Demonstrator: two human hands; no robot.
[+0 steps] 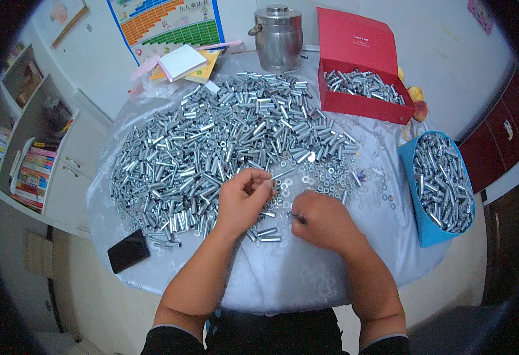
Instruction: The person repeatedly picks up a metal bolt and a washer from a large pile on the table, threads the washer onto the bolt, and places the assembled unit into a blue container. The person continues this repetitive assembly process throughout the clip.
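My left hand (245,198) pinches a slim silver metal tube (283,173) between thumb and fingertips, at the near edge of a large pile of similar metal tubes (212,142). To its right, my right hand (327,222) is closed in a fist, knuckles up. A small dark end pokes out on the fist's left side; what the fingers hold is mostly hidden. Loose washers (327,180) lie scattered just beyond both hands. A few loose tubes (268,239) rest on the cloth between my wrists.
At the back right stands an open red box (366,109) of tubes; a blue bin (428,222) at the right edge is full of them. A steel pot (278,41), a white notepad (182,61) and a black phone (128,251) share the cloth-covered table (283,278). Shelves (64,148) stand left.
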